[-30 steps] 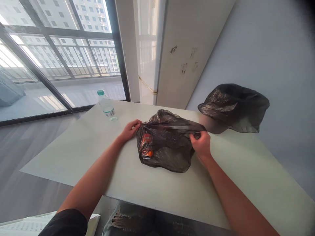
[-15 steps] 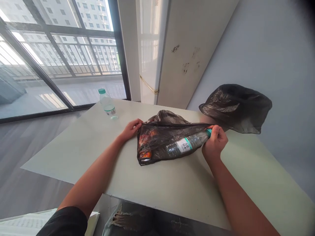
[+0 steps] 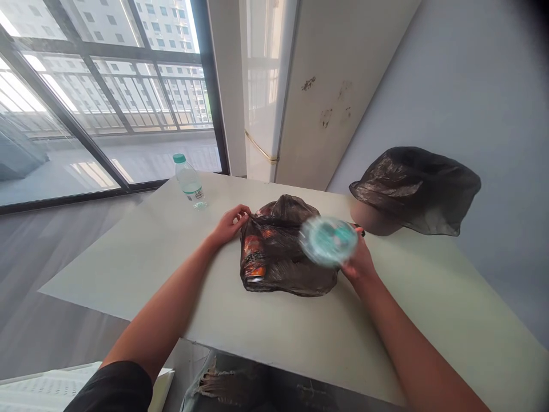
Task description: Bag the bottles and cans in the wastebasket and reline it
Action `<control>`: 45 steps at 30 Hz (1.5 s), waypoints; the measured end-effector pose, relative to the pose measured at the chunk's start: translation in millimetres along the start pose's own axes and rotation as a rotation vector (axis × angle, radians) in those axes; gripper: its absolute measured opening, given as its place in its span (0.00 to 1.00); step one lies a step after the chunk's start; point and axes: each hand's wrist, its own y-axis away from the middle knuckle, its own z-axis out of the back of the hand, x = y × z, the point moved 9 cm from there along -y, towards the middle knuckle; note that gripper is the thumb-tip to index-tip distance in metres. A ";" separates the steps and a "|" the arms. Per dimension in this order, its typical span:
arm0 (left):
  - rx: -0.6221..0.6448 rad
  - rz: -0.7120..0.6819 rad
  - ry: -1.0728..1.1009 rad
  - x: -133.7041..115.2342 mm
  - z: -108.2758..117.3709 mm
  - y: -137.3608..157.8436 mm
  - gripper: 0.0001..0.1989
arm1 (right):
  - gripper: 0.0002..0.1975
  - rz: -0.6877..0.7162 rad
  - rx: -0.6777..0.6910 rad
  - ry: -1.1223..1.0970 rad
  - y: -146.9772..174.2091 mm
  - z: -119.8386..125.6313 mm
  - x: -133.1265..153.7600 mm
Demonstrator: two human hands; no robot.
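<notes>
Head view, dark bag (image 3: 281, 260), between hands (image 3: 232, 225)

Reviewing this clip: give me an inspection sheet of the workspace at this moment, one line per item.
Surface: smooth white rectangular tabletop.
Job's things: crumpled translucent black plastic bag, with an orange cylindrical can showing through its left side; clear-and-green plastic bottle, motion-blurred, above the bag's right part.
Clutter: clear plastic bottle with green cap, standing at the back left; pinkish-brown round container draped with black plastic film, back right.
Hands: left hand pinches the bag's upper left edge; right hand is at the blurred bottle, grip unclear.
Cables: nothing seen.
Surroundings: black-framed glass panes; tall white unit with gold trim; grey floor.
</notes>
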 end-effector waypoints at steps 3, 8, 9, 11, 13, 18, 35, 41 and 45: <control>-0.103 -0.040 0.028 -1.9 9.7 0.2 0.16 | 0.20 -0.174 0.012 -0.298 4.4 -15.4 -7.6; -0.195 -0.123 0.132 -2.4 20.0 0.5 0.37 | 0.17 -0.249 0.102 -0.425 14.2 -46.7 -2.6; -0.184 -0.143 0.139 -3.4 19.4 0.6 0.40 | 0.18 -0.249 0.131 -0.422 16.4 -52.4 -1.6; -0.149 -0.174 0.121 -5.9 16.2 1.0 0.40 | 0.19 -0.241 0.195 -0.417 20.6 -62.2 -0.1; -0.125 -0.194 0.094 -8.3 12.9 1.7 0.39 | 0.18 -0.221 0.243 -0.413 23.8 -68.0 1.2; -0.155 -0.228 0.049 -15.7 14.5 3.1 0.44 | 0.17 -0.171 0.267 -0.381 27.0 -71.2 5.5; -0.221 -0.152 -0.079 -30.4 17.0 3.6 0.27 | 0.27 -0.049 0.358 -0.436 34.5 -76.2 34.4; -0.167 -0.096 -0.032 -21.8 13.9 3.6 0.38 | 0.27 -0.051 0.338 -0.415 32.5 -74.9 37.2; -0.135 -0.078 0.009 -19.0 12.1 3.9 0.43 | 0.30 -0.049 0.333 -0.424 30.2 -73.4 36.9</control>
